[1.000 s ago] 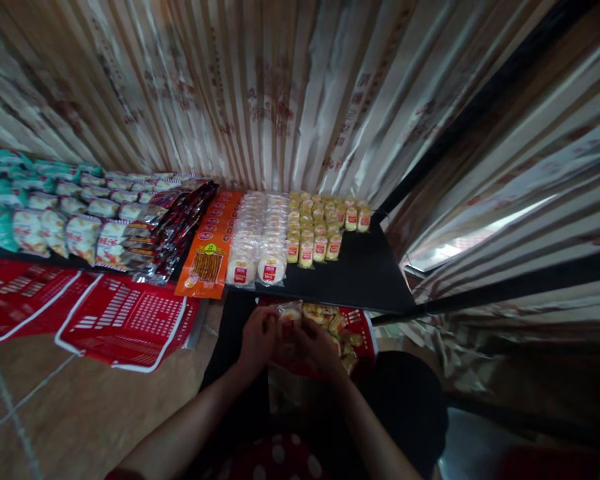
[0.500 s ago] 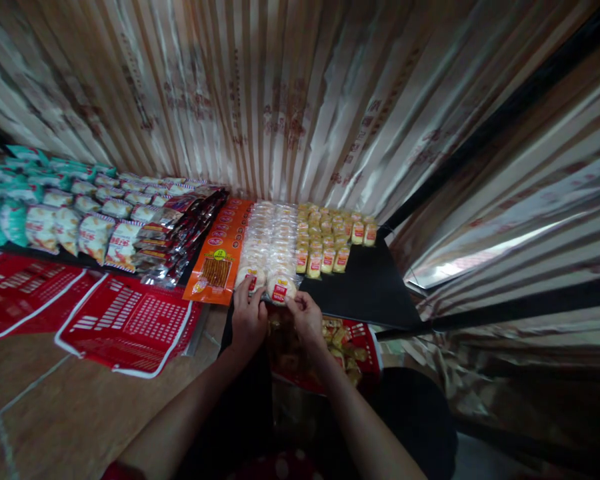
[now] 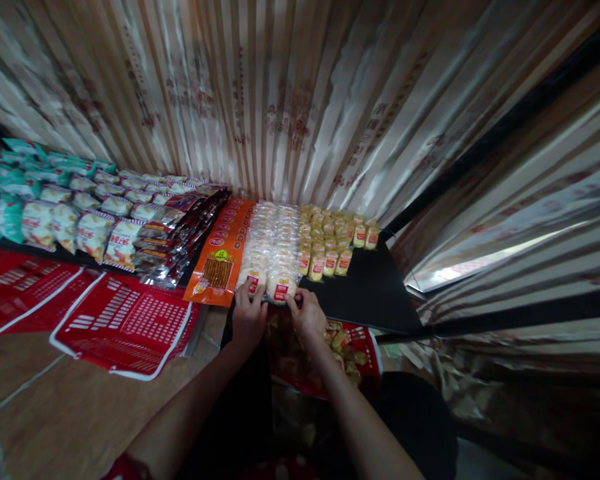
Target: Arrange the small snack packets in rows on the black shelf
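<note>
— The hands?
— The left hand (image 3: 249,319) and right hand (image 3: 309,319) each pinch round white cakes in clear red-labelled wrap (image 3: 280,288), at six o'clock on the black worktop (image 3: 365,293).
— Trouble?
— A tug might slide them off the edge into the red plastic basket (image 3: 371,348).

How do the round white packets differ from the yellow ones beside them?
The round white packets are larger, pale discs; the yellow packets are small and oblong. The white rows reach the shelf edge, the yellow rows stop short. The left hand and right hand touch white packets, not yellow. Both carry red labels.
</note>
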Motion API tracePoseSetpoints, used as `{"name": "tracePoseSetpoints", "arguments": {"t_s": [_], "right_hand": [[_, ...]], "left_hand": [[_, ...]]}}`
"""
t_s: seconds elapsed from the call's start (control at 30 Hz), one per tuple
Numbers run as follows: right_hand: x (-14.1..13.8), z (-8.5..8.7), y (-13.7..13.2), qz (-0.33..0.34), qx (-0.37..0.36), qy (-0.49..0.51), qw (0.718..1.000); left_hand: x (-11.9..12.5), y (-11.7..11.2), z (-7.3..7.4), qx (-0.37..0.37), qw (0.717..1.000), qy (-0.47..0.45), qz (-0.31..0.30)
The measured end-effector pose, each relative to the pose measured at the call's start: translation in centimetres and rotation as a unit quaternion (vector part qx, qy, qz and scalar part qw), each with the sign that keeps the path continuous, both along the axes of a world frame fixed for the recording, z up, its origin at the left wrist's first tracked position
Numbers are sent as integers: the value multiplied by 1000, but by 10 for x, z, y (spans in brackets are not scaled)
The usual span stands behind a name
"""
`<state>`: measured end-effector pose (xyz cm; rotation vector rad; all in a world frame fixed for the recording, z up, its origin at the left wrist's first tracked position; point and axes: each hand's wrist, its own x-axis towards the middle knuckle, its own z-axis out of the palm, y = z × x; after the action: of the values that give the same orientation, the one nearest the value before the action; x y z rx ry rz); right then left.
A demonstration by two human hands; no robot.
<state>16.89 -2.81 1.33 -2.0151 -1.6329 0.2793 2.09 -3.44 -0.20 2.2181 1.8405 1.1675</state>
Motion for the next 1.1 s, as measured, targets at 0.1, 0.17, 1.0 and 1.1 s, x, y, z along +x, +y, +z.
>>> {"name": "tracePoseSetpoints", "arguments": {"t_s": [0.1,0.17,1.0,1.1], "right_hand": [[0,-2,2,14,9,11,1000],[1,-3,2,20,13,20,1000],[4,-13,4,-14,29,73,997],[6,-16,0,36,114,58,991]], "left_hand": [[-1,2,-1,6,1000,5,9],[0,2,-3,10,1000,7,10],[33,14,-14,45,992,-64,98],[34,14,-17,44,992,-64,99]]}}
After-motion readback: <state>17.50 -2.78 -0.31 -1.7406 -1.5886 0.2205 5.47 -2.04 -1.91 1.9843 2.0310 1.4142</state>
